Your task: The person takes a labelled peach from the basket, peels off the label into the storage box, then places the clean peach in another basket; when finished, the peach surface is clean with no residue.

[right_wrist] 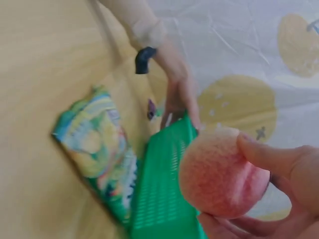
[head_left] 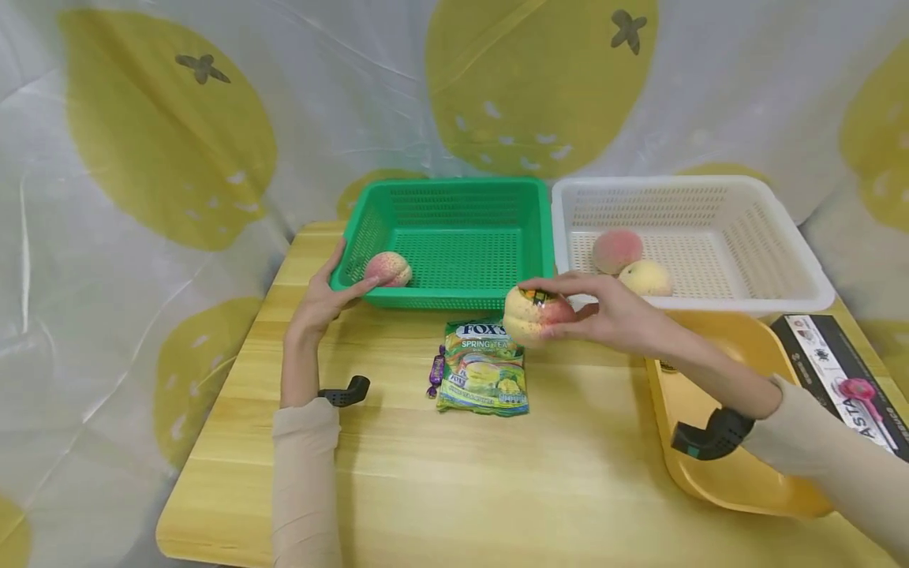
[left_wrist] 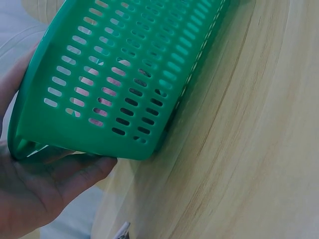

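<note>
My left hand (head_left: 319,304) grips the near left corner of the green basket (head_left: 461,298), thumb over the rim; the left wrist view shows its fingers around the basket's corner (left_wrist: 84,119). Inside that basket, at the left, lies one peach (head_left: 388,270). My right hand (head_left: 611,314) holds another peach (head_left: 529,319), pink and pale yellow with a dark sticker, pinched between thumb and fingers. It is held by the green basket's near right corner, overlapping the top of a candy bag (head_left: 483,375) in the head view. The right wrist view shows the held peach's pink side (right_wrist: 219,174).
A white basket (head_left: 753,303) at the back right contains two peaches (head_left: 618,251). Below my right forearm sits a yellow tray (head_left: 710,493), beside a black box (head_left: 817,355) with a pink lollipop (head_left: 857,389) on it. A purple wrapped candy (head_left: 436,371) lies left of the bag.
</note>
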`<state>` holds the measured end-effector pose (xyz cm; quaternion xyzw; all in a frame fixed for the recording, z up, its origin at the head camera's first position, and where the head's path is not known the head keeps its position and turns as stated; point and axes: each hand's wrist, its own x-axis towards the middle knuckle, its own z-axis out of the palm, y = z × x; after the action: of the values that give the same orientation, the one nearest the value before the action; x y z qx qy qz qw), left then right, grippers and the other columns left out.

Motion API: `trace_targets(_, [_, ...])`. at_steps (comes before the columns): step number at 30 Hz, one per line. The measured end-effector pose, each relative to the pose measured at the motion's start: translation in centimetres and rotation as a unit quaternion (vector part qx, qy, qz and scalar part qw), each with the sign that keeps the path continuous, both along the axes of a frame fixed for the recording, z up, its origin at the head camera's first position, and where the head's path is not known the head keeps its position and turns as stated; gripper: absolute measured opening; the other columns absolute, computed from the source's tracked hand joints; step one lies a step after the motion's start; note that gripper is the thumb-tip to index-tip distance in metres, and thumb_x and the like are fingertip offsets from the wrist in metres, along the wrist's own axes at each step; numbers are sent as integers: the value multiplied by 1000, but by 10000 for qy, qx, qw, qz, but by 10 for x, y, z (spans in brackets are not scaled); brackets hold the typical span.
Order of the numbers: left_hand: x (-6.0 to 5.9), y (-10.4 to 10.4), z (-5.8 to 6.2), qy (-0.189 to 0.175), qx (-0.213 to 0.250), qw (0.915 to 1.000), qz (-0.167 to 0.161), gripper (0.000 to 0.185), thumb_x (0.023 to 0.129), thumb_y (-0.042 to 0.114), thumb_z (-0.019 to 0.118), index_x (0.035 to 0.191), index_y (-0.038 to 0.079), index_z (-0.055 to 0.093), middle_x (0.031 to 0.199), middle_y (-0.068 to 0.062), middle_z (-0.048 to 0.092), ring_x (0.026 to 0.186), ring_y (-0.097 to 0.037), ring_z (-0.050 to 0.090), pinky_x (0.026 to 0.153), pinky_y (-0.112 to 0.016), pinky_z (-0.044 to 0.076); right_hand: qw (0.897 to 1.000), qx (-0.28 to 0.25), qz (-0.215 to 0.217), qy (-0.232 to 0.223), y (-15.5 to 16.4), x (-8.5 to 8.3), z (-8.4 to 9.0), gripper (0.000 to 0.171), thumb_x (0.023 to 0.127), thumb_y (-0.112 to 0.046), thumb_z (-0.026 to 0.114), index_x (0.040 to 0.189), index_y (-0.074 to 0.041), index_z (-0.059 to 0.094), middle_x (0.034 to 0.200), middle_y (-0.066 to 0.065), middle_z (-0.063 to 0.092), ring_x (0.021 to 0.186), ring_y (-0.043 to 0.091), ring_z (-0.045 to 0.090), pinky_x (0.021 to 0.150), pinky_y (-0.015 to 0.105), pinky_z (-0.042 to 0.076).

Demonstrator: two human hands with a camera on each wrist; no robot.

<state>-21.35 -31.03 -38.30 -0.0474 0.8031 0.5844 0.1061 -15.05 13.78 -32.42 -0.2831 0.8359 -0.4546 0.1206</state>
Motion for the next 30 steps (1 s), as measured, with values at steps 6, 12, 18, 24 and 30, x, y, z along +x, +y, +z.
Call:
trace_targets(6, [-2,0,6,-39,24,10000,12,99,94,35,77,162,50,7,175,-5,10,151,-23,38,119,-46,42,9993,180,59,-311,17,20,-32,63,84,-20,87,142,-25,65,100,-1,65,81,9,55,71,18,54])
trace_targets(12, [-2,-1,10,-96,-46,9999,50,99,93,37,78,162,51,8,176,-4,6,142,-19,50,118,-42,45,9958,547,-277,-681,20,18,-56,61,84,-18,87,141,-17,66,79,-4,55,92,19,55,70,23,44])
trace_targets(18, [7,6,13,326,-551,9976,260,101,92,41,78,164,44,7,169,-10,28,87,-12,57,76,-25,50,9908,659,-480,-1080,28,18,-62,65,83,-18,87,144,-15,63,82,0,62,105,26,60,79,27,48])
trace_targets(24, [42,50,42,2820,-1245,9428,1272,78,90,19,82,158,16,44,161,-14,43,146,-34,42,111,-47,48,9915,644,-96,-1124,38,23,-57,55,96,-19,75,148,-16,59,137,14,68,128,39,63,103,50,52])
trace_targets(30, [91,142,65,4002,-1004,9107,-204,45,84,5,86,126,2,70,118,-15,72,101,-22,69,78,-26,58,9944,706,-128,-773,45,30,-58,48,97,-10,72,143,-8,63,141,18,65,116,36,71,93,37,59])
